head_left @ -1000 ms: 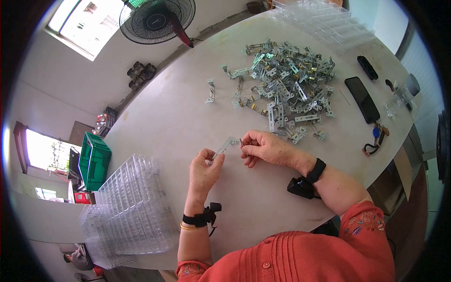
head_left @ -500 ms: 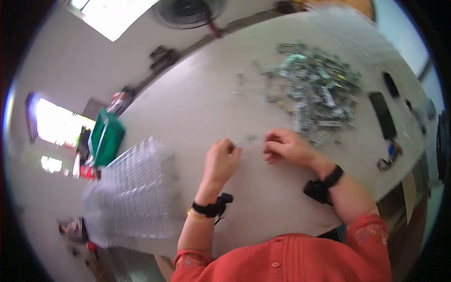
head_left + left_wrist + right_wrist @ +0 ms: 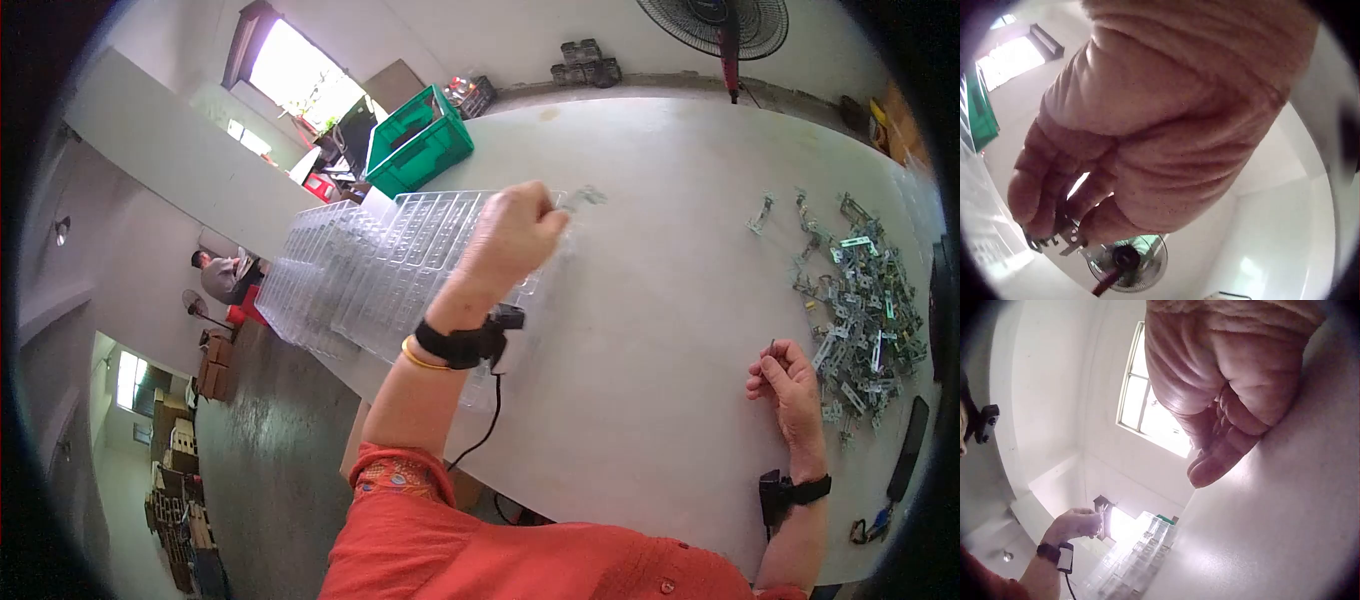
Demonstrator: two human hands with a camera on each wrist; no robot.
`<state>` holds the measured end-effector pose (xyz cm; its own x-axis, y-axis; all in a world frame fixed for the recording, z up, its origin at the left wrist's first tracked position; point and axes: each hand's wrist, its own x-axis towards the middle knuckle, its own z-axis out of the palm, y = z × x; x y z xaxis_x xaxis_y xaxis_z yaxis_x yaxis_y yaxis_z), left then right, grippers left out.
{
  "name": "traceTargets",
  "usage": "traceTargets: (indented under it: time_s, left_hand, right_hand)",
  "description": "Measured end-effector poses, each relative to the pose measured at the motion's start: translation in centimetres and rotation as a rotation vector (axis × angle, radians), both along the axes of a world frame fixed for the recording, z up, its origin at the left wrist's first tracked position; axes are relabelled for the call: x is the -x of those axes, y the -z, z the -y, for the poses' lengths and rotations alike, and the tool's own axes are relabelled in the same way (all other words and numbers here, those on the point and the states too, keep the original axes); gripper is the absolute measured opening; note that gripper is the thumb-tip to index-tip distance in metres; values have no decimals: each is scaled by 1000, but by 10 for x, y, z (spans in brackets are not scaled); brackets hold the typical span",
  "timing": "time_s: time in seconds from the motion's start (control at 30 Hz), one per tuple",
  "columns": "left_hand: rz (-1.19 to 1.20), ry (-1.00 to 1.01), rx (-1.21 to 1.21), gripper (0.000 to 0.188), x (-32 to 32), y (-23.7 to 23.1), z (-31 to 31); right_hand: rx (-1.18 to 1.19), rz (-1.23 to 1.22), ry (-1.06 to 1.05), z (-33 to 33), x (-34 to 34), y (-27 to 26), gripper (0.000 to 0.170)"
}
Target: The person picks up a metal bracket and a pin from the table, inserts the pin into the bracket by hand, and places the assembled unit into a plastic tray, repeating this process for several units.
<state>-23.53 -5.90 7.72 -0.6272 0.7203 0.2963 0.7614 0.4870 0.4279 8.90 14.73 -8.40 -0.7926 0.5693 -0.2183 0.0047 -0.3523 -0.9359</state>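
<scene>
My left hand (image 3: 508,243) is raised over the near edge of a stack of clear plastic trays (image 3: 372,300). It pinches a small metal bracket (image 3: 588,196) between thumb and fingers; in the left wrist view the bracket (image 3: 1074,239) pokes out past the fingertips. My right hand (image 3: 790,388) rests low by the table surface, fingers curled, left of the heap of metal brackets (image 3: 868,300). A thin dark piece (image 3: 771,345) sticks out at its fingertips; its kind cannot be told. In the right wrist view the curled fingers (image 3: 1210,467) hide it.
A single bracket (image 3: 762,214) lies apart from the heap on the white table (image 3: 650,300). A green crate (image 3: 420,145) stands behind the trays. At the right edge is a black phone (image 3: 908,450). A fan (image 3: 725,30) stands beyond the table; a seated person (image 3: 228,276) is far left.
The head view has swung left, towards the trays. My left hand has moved away from the right hand, carrying the bracket over to the trays. My right hand stays near the heap.
</scene>
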Motion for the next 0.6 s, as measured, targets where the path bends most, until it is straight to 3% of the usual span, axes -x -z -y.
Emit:
traceTargets:
  time_s: [0.13, 0.33, 0.4, 0.53, 0.6]
  left_hand:
    - [72, -114, -31, 22, 36, -9, 53]
    - [-16, -557, -16, 30, 108, 0, 163]
    - [91, -725, 21, 31, 108, -10, 190]
    - [96, -877, 25, 28, 156, 21, 261]
    - [-164, -863, 197, 19, 175, 36, 283]
  right_hand:
    - [-13, 4, 5, 1, 1, -2, 9]
    - [-33, 16, 25, 1, 1, 0, 9]
    - [-27, 6, 24, 1, 1, 3, 9]
    - [-43, 21, 28, 0, 0, 5, 8]
    - [-47, 17, 33, -1, 0, 8, 8]
